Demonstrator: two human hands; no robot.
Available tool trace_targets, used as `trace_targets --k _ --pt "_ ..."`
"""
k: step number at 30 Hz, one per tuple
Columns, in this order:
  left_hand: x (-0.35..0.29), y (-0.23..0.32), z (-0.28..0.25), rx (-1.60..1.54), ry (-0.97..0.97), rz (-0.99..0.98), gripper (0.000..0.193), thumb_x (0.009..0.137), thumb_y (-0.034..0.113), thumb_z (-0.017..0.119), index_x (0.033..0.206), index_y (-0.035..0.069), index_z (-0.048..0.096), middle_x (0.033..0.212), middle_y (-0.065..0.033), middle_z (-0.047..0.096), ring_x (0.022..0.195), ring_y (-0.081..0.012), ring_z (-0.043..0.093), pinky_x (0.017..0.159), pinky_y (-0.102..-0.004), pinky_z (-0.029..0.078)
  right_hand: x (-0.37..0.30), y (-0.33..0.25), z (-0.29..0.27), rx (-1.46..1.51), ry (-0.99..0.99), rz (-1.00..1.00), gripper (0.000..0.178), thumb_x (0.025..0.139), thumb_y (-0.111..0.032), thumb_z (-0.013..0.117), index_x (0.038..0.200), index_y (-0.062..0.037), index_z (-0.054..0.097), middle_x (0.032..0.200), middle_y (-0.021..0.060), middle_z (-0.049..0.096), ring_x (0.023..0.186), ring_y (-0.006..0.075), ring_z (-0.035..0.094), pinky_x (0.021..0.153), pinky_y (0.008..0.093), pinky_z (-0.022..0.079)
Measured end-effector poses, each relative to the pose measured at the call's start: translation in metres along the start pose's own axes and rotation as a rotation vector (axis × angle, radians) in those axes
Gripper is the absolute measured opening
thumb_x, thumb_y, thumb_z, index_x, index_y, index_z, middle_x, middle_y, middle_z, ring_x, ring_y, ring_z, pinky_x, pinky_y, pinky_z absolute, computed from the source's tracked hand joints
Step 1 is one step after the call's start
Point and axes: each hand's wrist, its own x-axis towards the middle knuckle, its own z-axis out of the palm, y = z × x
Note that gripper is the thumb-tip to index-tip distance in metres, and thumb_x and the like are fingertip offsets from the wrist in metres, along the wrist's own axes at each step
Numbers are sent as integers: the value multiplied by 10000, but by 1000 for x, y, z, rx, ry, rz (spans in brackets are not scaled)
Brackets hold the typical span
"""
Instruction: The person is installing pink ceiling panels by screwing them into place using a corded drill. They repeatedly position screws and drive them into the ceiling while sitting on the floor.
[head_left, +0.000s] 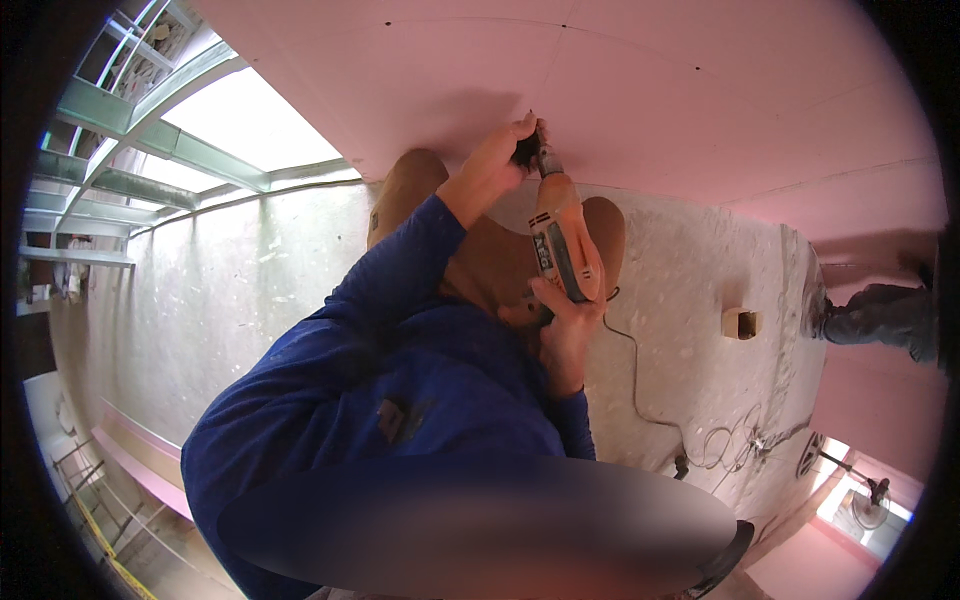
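My right hand point(568, 330) is wrapped round the rear grip of an orange and black corded screw gun point(560, 225). Its nose points up at a large pink wallboard point(470, 65) and ends close to the board's surface. Beside the nose, my left hand point(502, 155) is closed round a dark spiky clump of black screws point(524, 152). The thumb and finger reach up at the board, where a small dark tip shows; the contact there is too small to make out. Several dark screw heads dot the board higher up.
A small open cardboard box point(742, 323) sits on the pale floor point(680, 260) at the right. The power cord point(636, 375) runs to a tangle of cable. Another person's leg point(880, 318) is at the far right, near a fan point(868, 508). Metal framing point(190, 150) stands at the left.
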Motion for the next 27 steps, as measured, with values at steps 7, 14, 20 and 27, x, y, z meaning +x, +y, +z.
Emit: trace_targets --k 7,14,20,27 --pt "35 0 1 177 54 78 181 1083 245 661 1109 73 711 998 -43 714 894 -199 653 767 -353 514 14 41 17 200 40 41 718 815 87 768 1485 -3 526 1127 156 718 827 282 754 737 400 637" --pt "50 2 -14 257 99 63 189 1070 237 668 1101 58 721 977 -61 718 887 -207 654 751 -360 513 20 57 29 328 65 49 612 829 76 778 1392 10 547 1021 132 711 781 284 746 658 412 641" --pt "55 3 -18 258 94 58 173 1066 220 660 1086 60 723 969 -59 713 878 -211 660 732 -362 518 23 61 28 327 52 97 641 827 64 814 1414 9 563 1057 119 716 847 246 732 762 404 638" --pt "57 4 -21 305 87 22 179 1057 213 672 1108 51 731 986 -60 714 889 -212 664 753 -363 525 20 57 31 344 67 96 629 825 63 820 1397 5 567 1037 116 711 836 248 729 761 401 632"
